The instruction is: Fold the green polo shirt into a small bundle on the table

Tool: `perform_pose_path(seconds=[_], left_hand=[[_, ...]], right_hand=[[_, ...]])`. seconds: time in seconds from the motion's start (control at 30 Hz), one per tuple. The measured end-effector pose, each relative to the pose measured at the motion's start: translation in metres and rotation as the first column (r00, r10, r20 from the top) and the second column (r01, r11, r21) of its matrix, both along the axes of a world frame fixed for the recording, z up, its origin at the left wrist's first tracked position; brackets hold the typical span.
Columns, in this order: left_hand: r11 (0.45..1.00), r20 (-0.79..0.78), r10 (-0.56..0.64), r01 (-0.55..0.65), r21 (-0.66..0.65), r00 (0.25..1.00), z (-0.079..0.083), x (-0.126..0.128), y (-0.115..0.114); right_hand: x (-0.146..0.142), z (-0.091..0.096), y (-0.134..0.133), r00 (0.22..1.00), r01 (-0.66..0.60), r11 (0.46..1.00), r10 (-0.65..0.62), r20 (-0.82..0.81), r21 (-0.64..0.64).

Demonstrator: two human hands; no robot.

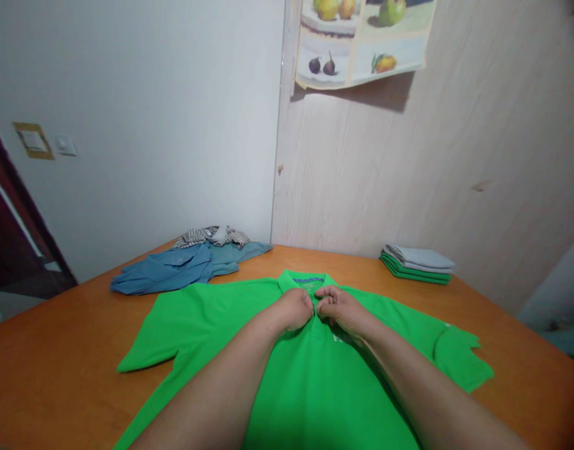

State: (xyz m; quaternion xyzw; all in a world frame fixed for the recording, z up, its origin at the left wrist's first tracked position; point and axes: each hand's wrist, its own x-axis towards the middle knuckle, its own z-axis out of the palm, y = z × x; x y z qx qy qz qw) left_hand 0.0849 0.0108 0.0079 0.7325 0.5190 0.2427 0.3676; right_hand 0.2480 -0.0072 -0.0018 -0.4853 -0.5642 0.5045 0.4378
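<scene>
A bright green polo shirt point(296, 375) lies spread front side up, its collar pointing away from me and both short sleeves out to the sides. My left hand point(293, 309) is closed on the shirt's front opening just below the collar. Close beside it, my right hand point(340, 309) pinches the other edge of the same opening, fingers curled. The fingertips of both hands nearly meet over the placket, and whatever button is there is too small or hidden to make out. A small white mark on the chest shows partly under my right wrist.
The shirt rests on an orange-brown wooden table point(57, 369). At the back left lie a loose blue garment point(169, 269) and a striped one point(212, 236). A folded stack point(418, 262) of grey and green cloth sits at the back right. Walls rise behind the table.
</scene>
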Motion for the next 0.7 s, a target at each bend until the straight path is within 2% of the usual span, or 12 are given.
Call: perform_pose_path(seconds=[0.17,0.47,0.7], left_hand=[[1.000,0.027,0.010,-0.010,-0.003,1.000,0.004,-0.001,-0.001],[0.981,0.151,0.061,-0.032,-0.190,0.987,0.012,0.002,-0.003],[0.972,0.170,0.119,-0.081,-0.219,0.978,0.010,0.005,-0.003]], right_hand=[[-0.003,-0.003,0.001,1.000,0.006,0.995,-0.007,0.017,0.096],[-0.010,-0.005,-0.001,0.992,0.033,0.980,-0.057,0.117,0.195],[-0.010,-0.003,-0.002,0.990,0.008,0.982,-0.034,0.134,0.190]])
